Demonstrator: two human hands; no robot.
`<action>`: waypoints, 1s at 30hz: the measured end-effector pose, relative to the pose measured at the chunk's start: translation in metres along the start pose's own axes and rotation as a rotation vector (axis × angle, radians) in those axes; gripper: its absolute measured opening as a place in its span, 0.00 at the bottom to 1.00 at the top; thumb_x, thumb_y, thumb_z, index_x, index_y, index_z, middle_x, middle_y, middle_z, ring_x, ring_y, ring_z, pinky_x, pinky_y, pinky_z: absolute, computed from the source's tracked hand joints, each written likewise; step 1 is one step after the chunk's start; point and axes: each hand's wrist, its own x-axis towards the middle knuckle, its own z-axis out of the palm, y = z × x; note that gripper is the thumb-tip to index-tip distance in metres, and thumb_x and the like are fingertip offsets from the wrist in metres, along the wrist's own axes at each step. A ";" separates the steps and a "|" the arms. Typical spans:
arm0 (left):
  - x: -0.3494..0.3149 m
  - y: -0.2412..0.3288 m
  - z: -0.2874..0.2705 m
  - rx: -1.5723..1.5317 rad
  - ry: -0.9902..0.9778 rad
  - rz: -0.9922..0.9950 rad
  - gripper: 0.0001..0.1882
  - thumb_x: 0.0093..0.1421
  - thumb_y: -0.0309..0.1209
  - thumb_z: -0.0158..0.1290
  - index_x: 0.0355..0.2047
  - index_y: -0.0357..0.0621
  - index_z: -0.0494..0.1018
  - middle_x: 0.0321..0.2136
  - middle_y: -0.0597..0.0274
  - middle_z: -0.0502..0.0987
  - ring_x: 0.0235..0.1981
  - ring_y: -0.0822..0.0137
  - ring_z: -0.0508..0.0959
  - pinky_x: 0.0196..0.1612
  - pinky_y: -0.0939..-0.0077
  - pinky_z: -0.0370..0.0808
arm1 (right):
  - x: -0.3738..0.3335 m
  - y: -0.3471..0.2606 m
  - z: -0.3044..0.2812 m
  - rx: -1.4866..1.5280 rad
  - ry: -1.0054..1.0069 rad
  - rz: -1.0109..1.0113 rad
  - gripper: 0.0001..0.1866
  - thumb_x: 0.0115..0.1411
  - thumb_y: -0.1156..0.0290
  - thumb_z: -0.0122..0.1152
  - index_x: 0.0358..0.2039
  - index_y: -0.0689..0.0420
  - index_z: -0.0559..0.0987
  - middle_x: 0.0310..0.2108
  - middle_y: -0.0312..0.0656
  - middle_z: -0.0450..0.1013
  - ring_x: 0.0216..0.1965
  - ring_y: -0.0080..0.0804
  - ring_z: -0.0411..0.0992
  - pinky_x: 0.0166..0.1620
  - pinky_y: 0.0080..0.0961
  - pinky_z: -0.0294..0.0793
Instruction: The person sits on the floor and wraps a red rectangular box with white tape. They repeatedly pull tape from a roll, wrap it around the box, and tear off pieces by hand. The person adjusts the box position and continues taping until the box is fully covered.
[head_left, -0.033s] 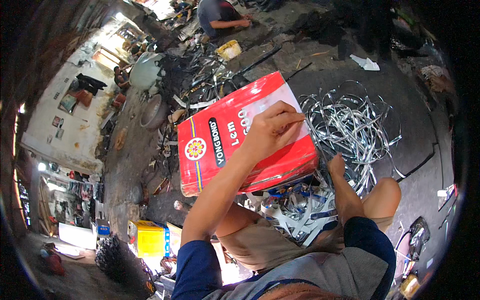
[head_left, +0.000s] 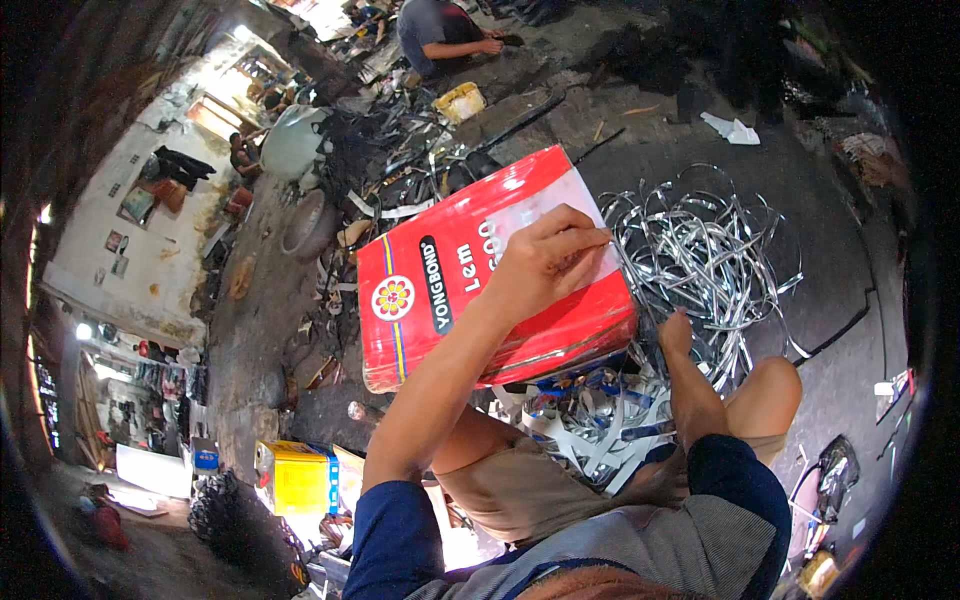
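The left hand's (head_left: 548, 262) grip is pressed together at the right edge of one red tin (head_left: 470, 265); the right hand's (head_left: 676, 335) cannot be told. One silver-strip tangle (head_left: 705, 265) lies on the room's dark floor (head_left: 835, 255).

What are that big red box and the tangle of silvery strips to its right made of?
Red box: probably thin painted metal with a glossy finish, since its face reflects light and its lower edge looks worn; stiff plastic remains possible.

Silvery strips: thin metal or metal-coated plastic, mirror-bright; they glint and curl in loose loops, but the look doesn't settle which.
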 end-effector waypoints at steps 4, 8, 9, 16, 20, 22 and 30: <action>0.010 -0.001 0.004 0.050 -0.033 0.156 0.17 0.53 0.19 0.62 0.45 0.42 0.82 0.36 0.58 0.79 0.35 0.62 0.81 0.36 0.73 0.79 | 0.024 0.035 -0.013 -0.055 0.099 -0.028 0.20 0.66 0.70 0.45 0.54 0.70 0.68 0.41 0.62 0.79 0.42 0.58 0.80 0.46 0.50 0.80; 0.007 -0.005 0.001 0.062 -0.030 0.190 0.18 0.52 0.18 0.62 0.45 0.42 0.82 0.36 0.57 0.79 0.34 0.62 0.81 0.36 0.73 0.79 | 0.015 0.024 -0.029 -0.034 0.109 0.031 0.19 0.64 0.71 0.49 0.52 0.70 0.68 0.42 0.63 0.78 0.45 0.61 0.78 0.48 0.52 0.78; 0.007 -0.005 0.001 0.052 -0.032 0.184 0.18 0.53 0.18 0.62 0.45 0.42 0.82 0.36 0.57 0.79 0.35 0.62 0.81 0.36 0.74 0.79 | 0.015 0.025 -0.032 -0.009 0.106 0.065 0.19 0.62 0.72 0.52 0.51 0.69 0.68 0.44 0.64 0.77 0.48 0.63 0.77 0.50 0.53 0.77; -0.019 0.006 -0.016 0.211 -0.117 0.096 0.20 0.58 0.35 0.62 0.52 0.48 0.80 0.52 0.54 0.76 0.51 0.52 0.75 0.54 0.59 0.73 | 0.030 0.039 -0.002 -0.068 0.260 0.159 0.19 0.66 0.70 0.47 0.51 0.68 0.75 0.37 0.58 0.80 0.40 0.54 0.81 0.42 0.47 0.81; -0.012 0.009 -0.011 0.411 -0.201 0.122 0.32 0.59 0.55 0.57 0.59 0.55 0.75 0.67 0.55 0.65 0.65 0.44 0.63 0.67 0.47 0.59 | 0.071 0.105 0.012 -0.713 0.050 -0.240 0.15 0.65 0.67 0.52 0.34 0.56 0.87 0.36 0.49 0.82 0.42 0.45 0.82 0.41 0.41 0.79; 0.020 0.017 0.007 0.341 -0.190 0.232 0.35 0.58 0.59 0.55 0.62 0.57 0.72 0.69 0.56 0.62 0.67 0.44 0.61 0.68 0.46 0.57 | 0.118 0.182 -0.035 -0.454 0.267 0.105 0.12 0.61 0.65 0.59 0.34 0.58 0.87 0.36 0.50 0.82 0.41 0.47 0.82 0.43 0.44 0.79; -0.018 0.010 -0.018 0.389 -0.278 0.075 0.43 0.55 0.62 0.56 0.67 0.58 0.66 0.70 0.55 0.59 0.67 0.48 0.62 0.69 0.46 0.56 | -0.052 -0.014 -0.026 -0.154 0.055 0.198 0.12 0.59 0.74 0.55 0.38 0.60 0.85 0.44 0.52 0.80 0.46 0.51 0.80 0.45 0.48 0.79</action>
